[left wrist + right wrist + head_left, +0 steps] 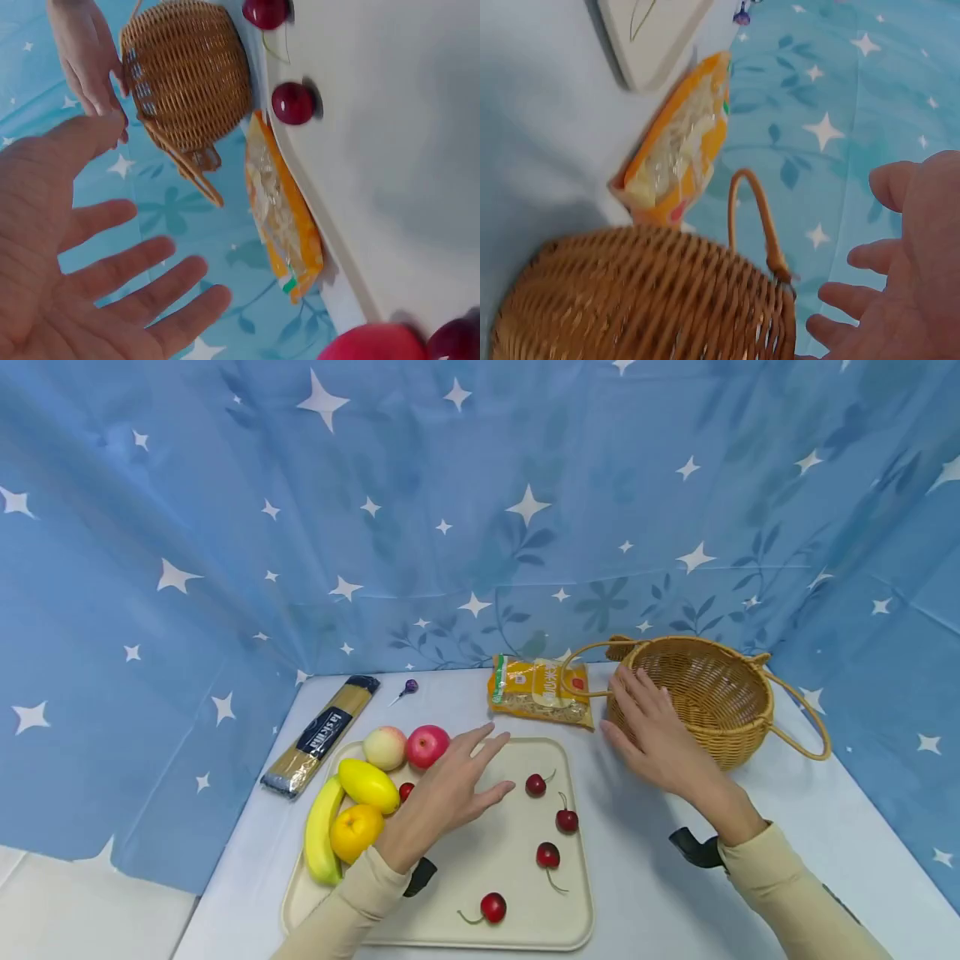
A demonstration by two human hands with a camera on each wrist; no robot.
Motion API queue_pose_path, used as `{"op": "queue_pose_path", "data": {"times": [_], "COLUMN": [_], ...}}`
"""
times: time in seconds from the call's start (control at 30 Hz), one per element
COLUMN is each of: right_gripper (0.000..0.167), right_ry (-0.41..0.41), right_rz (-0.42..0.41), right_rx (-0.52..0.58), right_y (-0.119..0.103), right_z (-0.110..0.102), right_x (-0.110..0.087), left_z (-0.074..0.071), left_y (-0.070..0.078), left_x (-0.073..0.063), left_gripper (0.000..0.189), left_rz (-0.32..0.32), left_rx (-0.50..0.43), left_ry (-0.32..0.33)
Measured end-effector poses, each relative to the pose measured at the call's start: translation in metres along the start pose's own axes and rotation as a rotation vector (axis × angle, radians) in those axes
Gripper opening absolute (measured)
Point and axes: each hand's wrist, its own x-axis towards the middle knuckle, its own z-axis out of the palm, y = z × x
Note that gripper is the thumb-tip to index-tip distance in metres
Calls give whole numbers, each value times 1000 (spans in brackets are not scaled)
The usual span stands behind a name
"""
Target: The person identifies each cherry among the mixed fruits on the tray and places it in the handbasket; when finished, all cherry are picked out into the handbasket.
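Observation:
My left hand point(448, 787) hovers above the beige tray point(480, 877), fingers spread and holding nothing. Below and left of it are a peach point(385, 748), a red apple point(427, 747), a yellow mango point(369, 785), an orange point(356, 832) and a banana point(322, 833). Part of a cherry point(406, 791) shows beside the wrist. Several more cherries, one point(548, 855) with its stem toward me, lie on the tray's right half. My right hand point(663, 745) is in front of the wicker basket point(723, 739), with extended fingers and nothing gripped; in the right wrist view these fingers point(855, 300) appear beside the rim.
An orange-and-clear food bag point(540, 693) lies behind the tray, partly under a basket handle point(573, 670). At the left is a spaghetti pack point(322, 735). A small purple-topped item point(409, 687) lies near the back. A blue starry curtain point(450, 527) encloses the table.

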Motion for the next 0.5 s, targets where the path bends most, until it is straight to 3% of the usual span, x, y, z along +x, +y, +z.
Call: {"op": "queue_pose_path", "data": {"times": [0.2,0.5], "right_gripper": [73,75], "right_ry": [-25,-62], "right_rz": [28,131], "right_rx": [123,157], "right_y": [22,62], "right_z": [-21,-47], "right_x": [0,-11], "left_z": [5,12], "left_y": [10,18], "left_x": [-22,-45], "left_gripper": [61,57], "left_rz": [66,44], "left_rx": [-77,-85], "left_ry": [-66,-98]}}
